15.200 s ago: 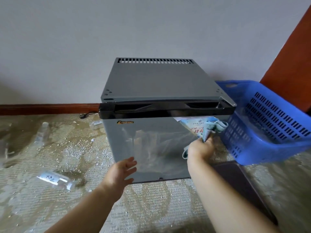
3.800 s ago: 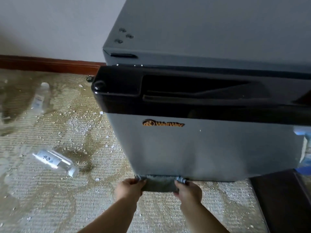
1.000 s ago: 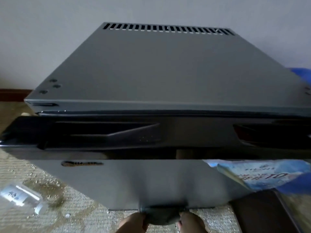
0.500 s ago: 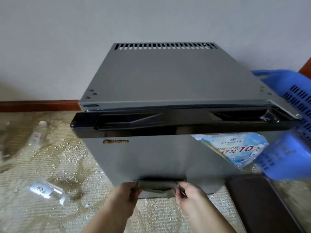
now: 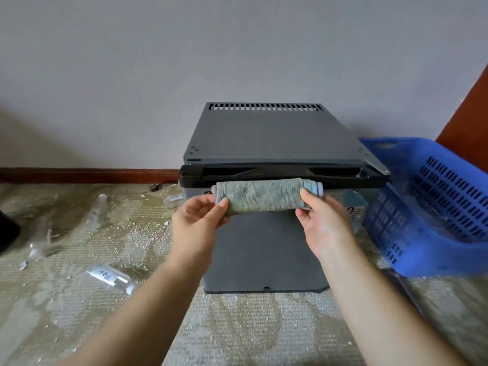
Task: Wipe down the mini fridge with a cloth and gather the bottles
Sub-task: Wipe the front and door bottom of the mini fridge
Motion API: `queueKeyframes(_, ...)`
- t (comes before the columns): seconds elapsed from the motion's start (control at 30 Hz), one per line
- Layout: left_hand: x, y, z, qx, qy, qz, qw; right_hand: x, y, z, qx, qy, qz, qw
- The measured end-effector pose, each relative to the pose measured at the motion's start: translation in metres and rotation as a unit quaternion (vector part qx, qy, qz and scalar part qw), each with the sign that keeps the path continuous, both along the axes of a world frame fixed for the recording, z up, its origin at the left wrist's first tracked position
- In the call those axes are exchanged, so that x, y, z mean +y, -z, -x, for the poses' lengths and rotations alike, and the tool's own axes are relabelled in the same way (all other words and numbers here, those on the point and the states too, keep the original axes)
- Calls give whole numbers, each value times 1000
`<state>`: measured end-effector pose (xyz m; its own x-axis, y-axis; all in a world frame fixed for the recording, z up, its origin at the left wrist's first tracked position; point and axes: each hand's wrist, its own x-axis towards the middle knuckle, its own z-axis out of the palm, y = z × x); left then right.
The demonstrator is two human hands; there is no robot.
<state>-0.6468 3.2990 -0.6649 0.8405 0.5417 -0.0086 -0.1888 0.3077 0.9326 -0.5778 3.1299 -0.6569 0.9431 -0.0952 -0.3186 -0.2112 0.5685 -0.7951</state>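
A grey mini fridge (image 5: pixel 266 138) with a black door top stands against the wall, its door closed. In front of the door's upper edge I hold a folded grey-green cloth (image 5: pixel 261 195) stretched level between both hands. My left hand (image 5: pixel 196 220) pinches its left end, and my right hand (image 5: pixel 320 223) grips its right end. Clear plastic bottles lie on the carpet to the left: one near me (image 5: pixel 111 277), one further back (image 5: pixel 96 210), and one beside the fridge's left side (image 5: pixel 173 199).
A blue slotted plastic basket (image 5: pixel 433 207) leans at the fridge's right side. A dark flat object (image 5: pixel 404 289) lies on the floor under it. The carpet is stained and strewn with small debris. A dark object (image 5: pixel 8 231) sits at the far left edge.
Both hands have lifted the cloth from the door's bottom edge up to the door's top. The view has pulled back from the fridge.
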Motion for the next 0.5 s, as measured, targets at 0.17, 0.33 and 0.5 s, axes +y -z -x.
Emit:
queueKeyframes(0.17,-26,43,50,93,144,139,975,-28,34,54,16,-50,-155,986)
queueKeyframes(0.33,-67,121,75,276,158,324,891,-29,128,122,161,-120,9,980)
queueKeyframes(0.5,-74,151,82,420,218,147,869,-51,165,115,149,-64,138,977)
